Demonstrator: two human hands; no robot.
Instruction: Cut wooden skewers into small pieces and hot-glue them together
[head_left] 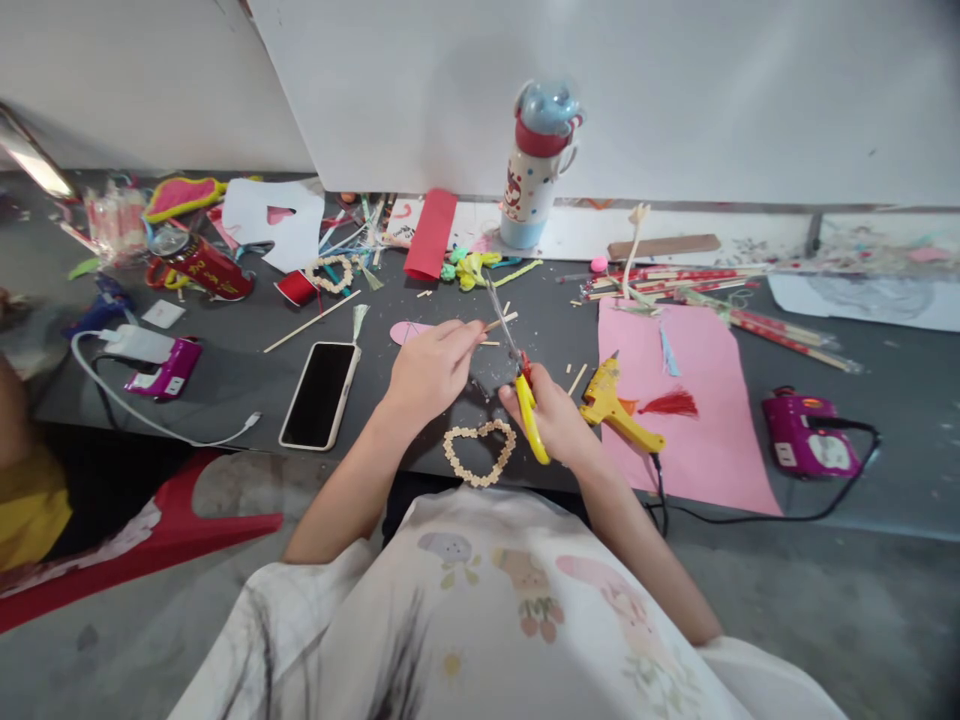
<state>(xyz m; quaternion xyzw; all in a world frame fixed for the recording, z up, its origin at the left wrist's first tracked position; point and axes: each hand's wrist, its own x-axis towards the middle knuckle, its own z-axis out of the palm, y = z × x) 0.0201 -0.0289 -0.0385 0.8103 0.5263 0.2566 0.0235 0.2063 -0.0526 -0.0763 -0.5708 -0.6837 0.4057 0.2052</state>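
My right hand (551,415) is closed around the handles of yellow-and-red scissors (531,415), whose blades point away from me and to the left. Between the fingertips of my left hand (435,365) is a thin wooden stick (500,321), its far end by the scissor blades. Below my hands, at the table's near edge, lies a heart outline (480,478) made of small wooden pieces. A pink paper oval (409,331) is partly hidden behind my left hand. Short cut stick pieces (577,379) lie about on the table.
A yellow glue gun (611,400) rests on pink paper (705,440) to the right, its cord leading past the edge. A phone (321,395) lies to the left. A tall bottle (534,170) stands at the back, with a can (202,265) farther left. Another person's arm (11,410) shows at far left.
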